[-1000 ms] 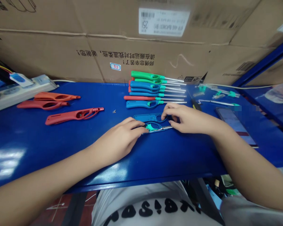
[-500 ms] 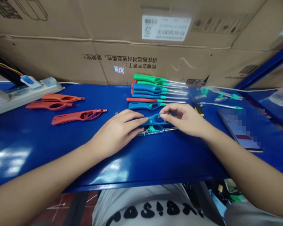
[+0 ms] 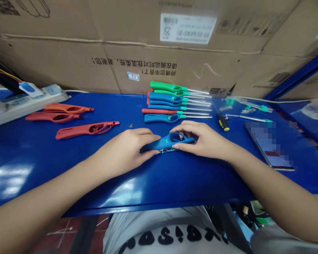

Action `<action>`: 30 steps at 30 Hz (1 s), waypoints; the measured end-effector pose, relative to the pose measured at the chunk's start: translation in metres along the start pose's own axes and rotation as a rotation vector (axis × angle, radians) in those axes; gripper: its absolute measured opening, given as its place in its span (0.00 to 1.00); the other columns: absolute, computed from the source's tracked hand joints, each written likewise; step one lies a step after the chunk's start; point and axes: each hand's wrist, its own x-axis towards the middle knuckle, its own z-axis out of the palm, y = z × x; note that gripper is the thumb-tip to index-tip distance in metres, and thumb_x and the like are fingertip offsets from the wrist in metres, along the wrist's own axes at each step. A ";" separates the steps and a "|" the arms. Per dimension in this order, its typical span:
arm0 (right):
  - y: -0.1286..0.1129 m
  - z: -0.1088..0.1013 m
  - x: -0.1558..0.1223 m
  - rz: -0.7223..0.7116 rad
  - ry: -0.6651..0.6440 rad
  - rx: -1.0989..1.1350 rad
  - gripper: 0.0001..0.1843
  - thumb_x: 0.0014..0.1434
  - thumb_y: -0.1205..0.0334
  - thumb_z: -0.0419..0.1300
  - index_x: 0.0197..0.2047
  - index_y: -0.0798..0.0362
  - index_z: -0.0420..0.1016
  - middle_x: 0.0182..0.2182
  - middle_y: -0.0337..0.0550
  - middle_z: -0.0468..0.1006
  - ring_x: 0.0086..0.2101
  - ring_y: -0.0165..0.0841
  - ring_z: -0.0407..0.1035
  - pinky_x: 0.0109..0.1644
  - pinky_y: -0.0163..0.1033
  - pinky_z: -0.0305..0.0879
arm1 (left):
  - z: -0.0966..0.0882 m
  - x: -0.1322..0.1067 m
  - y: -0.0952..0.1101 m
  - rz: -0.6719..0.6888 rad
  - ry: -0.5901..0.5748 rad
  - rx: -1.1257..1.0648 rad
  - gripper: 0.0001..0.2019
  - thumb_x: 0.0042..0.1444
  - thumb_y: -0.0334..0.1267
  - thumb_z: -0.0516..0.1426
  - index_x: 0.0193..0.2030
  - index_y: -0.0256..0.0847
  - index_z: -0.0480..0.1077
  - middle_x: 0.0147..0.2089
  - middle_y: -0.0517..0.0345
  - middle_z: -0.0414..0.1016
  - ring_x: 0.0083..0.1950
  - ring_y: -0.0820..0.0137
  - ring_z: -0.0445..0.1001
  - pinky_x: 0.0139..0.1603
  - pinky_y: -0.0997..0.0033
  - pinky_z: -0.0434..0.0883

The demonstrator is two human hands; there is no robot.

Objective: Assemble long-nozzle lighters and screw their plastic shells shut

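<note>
A blue lighter (image 3: 163,143) lies between my two hands over the blue table, its upper shell sitting over the lower part, with a sliver of inner parts showing along the near side. My left hand (image 3: 128,148) is closed on its handle end, fingers on the far side and thumb on the near side. At the trigger-loop end my right hand (image 3: 200,139) pinches it between thumb and fingers. The metal tube is hidden by the right hand. Behind it lies a row of long-nosed lighters with a blue one (image 3: 161,118) nearest.
Red and orange shells, one of them a red shell (image 3: 76,131), lie at the left. Small screws (image 3: 130,126) are behind my left hand. A screwdriver (image 3: 224,123), a phone (image 3: 272,151) and loose tube parts (image 3: 254,106) are at the right. A power strip (image 3: 23,106) and a cardboard box (image 3: 137,53) stand behind.
The blue upper shell has come down over the part with the metal tube. My left hand has shifted slightly left, and both hands now grip the lighter from its two sides.
</note>
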 end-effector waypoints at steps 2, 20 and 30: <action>0.001 0.000 0.000 -0.023 -0.059 -0.073 0.18 0.61 0.53 0.67 0.51 0.52 0.77 0.40 0.45 0.77 0.42 0.36 0.70 0.45 0.41 0.66 | -0.001 0.000 0.000 -0.017 -0.059 -0.013 0.15 0.63 0.40 0.62 0.55 0.41 0.76 0.48 0.52 0.79 0.46 0.62 0.80 0.50 0.61 0.77; 0.010 0.007 0.000 -0.147 -0.081 -0.214 0.18 0.65 0.51 0.62 0.53 0.52 0.77 0.48 0.51 0.75 0.50 0.41 0.69 0.54 0.47 0.68 | 0.001 -0.002 0.001 -0.129 -0.134 0.092 0.14 0.63 0.44 0.62 0.53 0.45 0.77 0.47 0.55 0.78 0.47 0.59 0.79 0.50 0.58 0.75; 0.011 0.006 -0.001 -0.153 -0.068 -0.233 0.17 0.64 0.51 0.63 0.52 0.51 0.77 0.48 0.50 0.76 0.49 0.42 0.70 0.53 0.48 0.69 | 0.002 -0.003 0.001 -0.129 -0.141 0.099 0.14 0.63 0.45 0.62 0.53 0.45 0.77 0.47 0.55 0.78 0.47 0.60 0.79 0.48 0.60 0.75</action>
